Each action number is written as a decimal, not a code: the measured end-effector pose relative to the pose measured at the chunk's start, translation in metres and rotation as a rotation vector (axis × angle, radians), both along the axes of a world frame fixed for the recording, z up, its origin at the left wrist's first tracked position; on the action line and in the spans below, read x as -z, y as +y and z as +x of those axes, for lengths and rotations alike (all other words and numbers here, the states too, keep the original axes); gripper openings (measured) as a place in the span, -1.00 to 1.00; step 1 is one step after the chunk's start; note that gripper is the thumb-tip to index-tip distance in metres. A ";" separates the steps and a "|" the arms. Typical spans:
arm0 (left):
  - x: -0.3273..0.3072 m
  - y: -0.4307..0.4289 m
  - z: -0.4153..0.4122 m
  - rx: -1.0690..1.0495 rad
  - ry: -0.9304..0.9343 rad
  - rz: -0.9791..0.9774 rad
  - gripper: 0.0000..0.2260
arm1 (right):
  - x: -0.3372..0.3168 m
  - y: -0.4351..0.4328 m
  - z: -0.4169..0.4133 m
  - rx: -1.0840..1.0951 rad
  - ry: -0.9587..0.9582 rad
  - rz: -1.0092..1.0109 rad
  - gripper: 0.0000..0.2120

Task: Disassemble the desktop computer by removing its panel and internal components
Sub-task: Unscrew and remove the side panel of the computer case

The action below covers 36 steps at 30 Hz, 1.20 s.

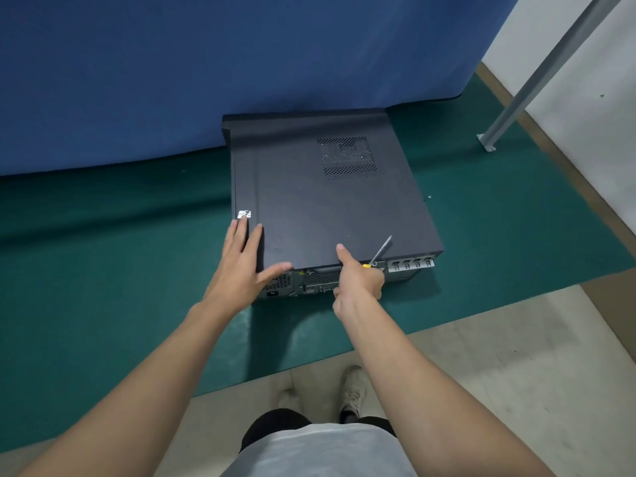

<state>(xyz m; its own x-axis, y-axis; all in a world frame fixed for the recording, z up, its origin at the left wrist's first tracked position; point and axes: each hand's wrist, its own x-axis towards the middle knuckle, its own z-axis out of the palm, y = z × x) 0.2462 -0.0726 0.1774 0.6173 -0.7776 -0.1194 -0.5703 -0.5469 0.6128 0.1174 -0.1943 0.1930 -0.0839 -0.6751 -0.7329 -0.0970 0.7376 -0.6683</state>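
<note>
— Left hand (241,259) lies flat on the near left corner of the panel (327,208), fingers straight and spread, thumb out along the near edge; it curls round nothing. Right hand (358,280) has its fingers wrapped round a screwdriver (378,253) with a yellow handle. The shaft points up and away over the panel, while the thumb reaches forward and presses on the panel close to its near edge.

— And where is the computer?

— The computer (409,266) lies on its side on a green mat (103,253), with its back towards the person and its far end close to a blue cloth (137,80). The panel is its top face, with a vent grid (347,158) towards the far right and a sticker (244,213) at the left fingertips.

— How far along would you say?

— Early, I judge. The panel is on and looks flush with the case, and nothing from inside is out. Two small specks (429,197) lie on the mat just beside the right edge of the case. They may be screws, but they are too small to tell.

— So what is left?

— Nearly everything: getting the panel off, then every part inside. With the hands placed like that, I think the step in hand is pushing the panel free, though I cannot tell whether its screws are out.
</note>
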 end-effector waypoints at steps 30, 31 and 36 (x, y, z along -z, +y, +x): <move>0.001 0.007 -0.001 0.243 -0.366 0.348 -0.26 | 0.014 -0.001 -0.015 -0.011 -0.356 0.136 -0.58; 0.000 0.008 -0.002 0.247 -0.380 0.360 -0.26 | 0.014 0.000 -0.015 -0.003 -0.360 0.136 -0.58; 0.000 0.008 -0.004 0.258 -0.441 0.379 -0.26 | 0.018 0.003 -0.014 0.038 -0.393 0.146 -0.60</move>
